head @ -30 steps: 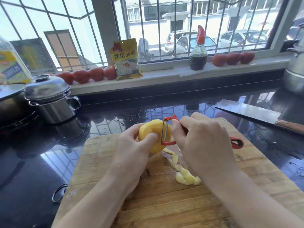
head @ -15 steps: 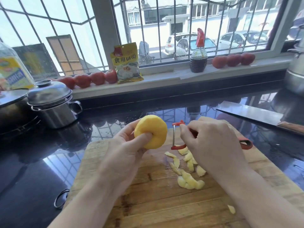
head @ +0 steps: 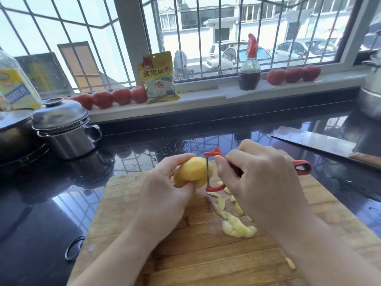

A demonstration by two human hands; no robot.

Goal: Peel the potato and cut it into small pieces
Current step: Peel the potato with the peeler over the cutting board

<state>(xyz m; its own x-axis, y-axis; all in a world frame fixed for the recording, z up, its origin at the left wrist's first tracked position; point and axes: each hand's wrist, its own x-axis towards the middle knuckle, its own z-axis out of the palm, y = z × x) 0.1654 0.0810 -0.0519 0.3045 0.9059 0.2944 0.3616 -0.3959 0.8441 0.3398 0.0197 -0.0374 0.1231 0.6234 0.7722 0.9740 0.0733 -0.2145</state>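
Note:
My left hand (head: 165, 201) grips a yellow, mostly peeled potato (head: 191, 172) above the far part of the wooden cutting board (head: 185, 254). My right hand (head: 261, 182) holds a red peeler (head: 210, 172) by its handle, whose looped end (head: 302, 167) sticks out to the right. The peeler's blade lies against the potato's right side. A pile of pale yellow peelings (head: 237, 226) lies on the board under my right hand, and one stray peel (head: 290, 263) lies near the board's right edge.
A cleaver (head: 321, 146) lies on the black counter at the right. A lidded steel pot (head: 61, 129) stands at the left beside a dark pan. On the sill sit tomatoes (head: 111, 98), a yellow packet (head: 159, 77) and a sauce bottle (head: 249, 71). A large steel pot (head: 371, 93) stands far right.
Half a second ago the peeler was off the potato, to its right. Now my left hand has lowered and turned the potato and the blade is back against its right side.

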